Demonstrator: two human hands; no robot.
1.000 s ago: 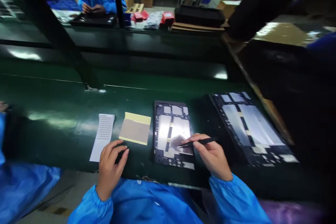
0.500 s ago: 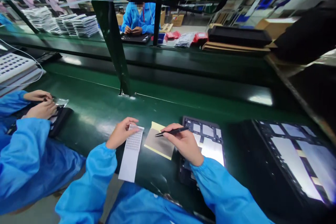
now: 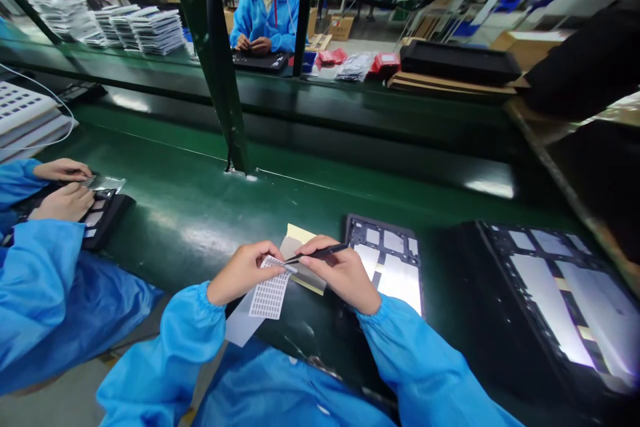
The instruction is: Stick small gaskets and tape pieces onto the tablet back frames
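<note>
My left hand (image 3: 246,272) pinches the top edge of a white sheet of small dark stickers (image 3: 270,295), held tilted above the bench. Black tweezers (image 3: 325,251) are gripped in my right hand (image 3: 346,275), and their tips meet the sheet's upper edge beside my left fingers. Whether a sticker is between the tips is too small to tell. A plain white sheet (image 3: 243,321) lies below the sticker sheet. Partly hidden behind my right hand is a grey sheet with yellow edges (image 3: 313,280). Just right of that hand lies a black-framed device panel (image 3: 400,277) with silvery plates.
Another silvery panel (image 3: 560,307) rests on a black block at the right. At the left, a co-worker's hands (image 3: 65,200) work over a black device. A green post (image 3: 215,73) rises from the green bench (image 3: 170,213). Across it sits another person (image 3: 267,20).
My left hand has lifted the sticker sheet and moved it right, away from the white sheet. The tweezers' tips have come down-left to its edge. The view has shifted slightly.
</note>
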